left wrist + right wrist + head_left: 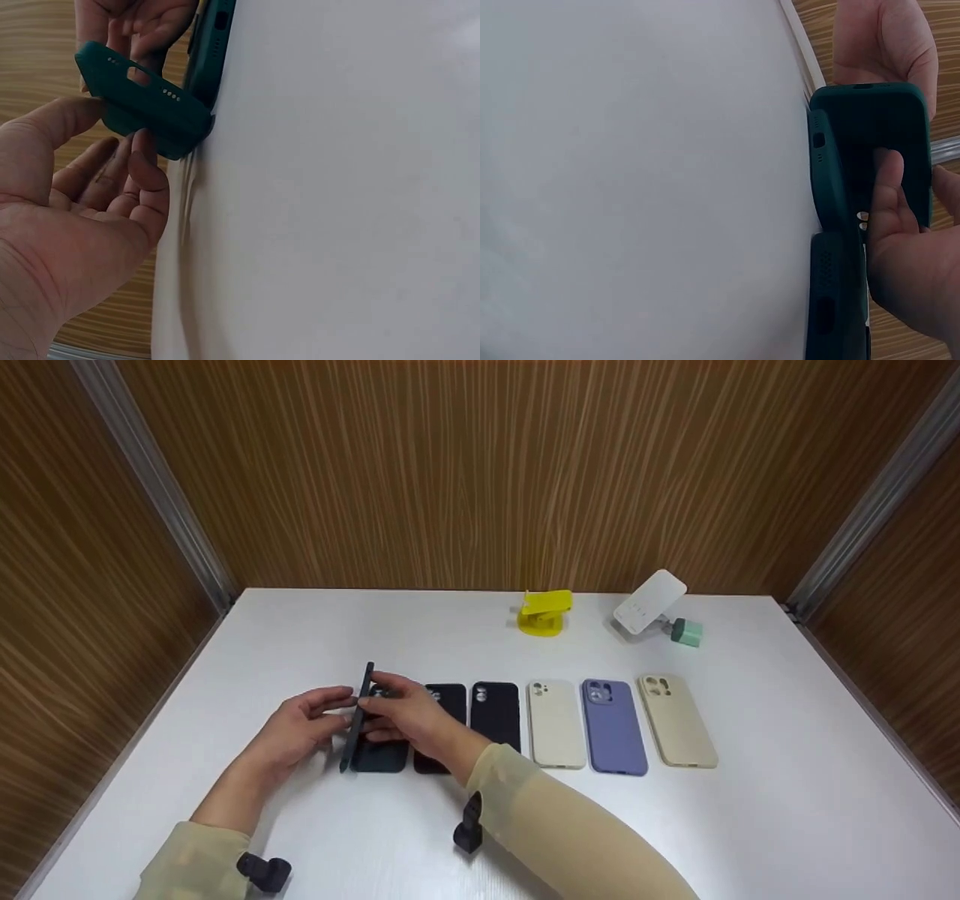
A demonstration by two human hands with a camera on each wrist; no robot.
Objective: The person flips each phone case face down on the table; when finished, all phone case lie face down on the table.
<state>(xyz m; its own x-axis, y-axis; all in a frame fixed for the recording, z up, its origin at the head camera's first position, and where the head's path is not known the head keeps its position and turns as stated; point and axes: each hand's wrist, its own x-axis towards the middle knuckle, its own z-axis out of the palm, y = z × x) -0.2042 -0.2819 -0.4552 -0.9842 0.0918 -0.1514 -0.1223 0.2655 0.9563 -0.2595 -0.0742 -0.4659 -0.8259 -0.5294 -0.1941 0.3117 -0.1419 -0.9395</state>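
A dark green phone case [355, 739] stands tilted on its long edge between the two hands. My right hand [416, 718] pinches its far part, with fingers reaching inside the hollow of the case [922, 127] in the right wrist view. On the outer side, my left hand [294, 731] has its loosely bent fingers against the back of the case [146, 109]. Just right of it another dark green case [384, 757] lies flat on the table, partly hidden by the right hand.
To the right lie two black cases [442, 765] [495, 712], a cream one [556, 735], a purple one [616, 739] and a beige one [681, 727]. Behind stand a yellow phone stand [545, 615], a white stand [649, 601] and a mint green block [687, 632]. Wood-grain walls surround the white table [337, 622].
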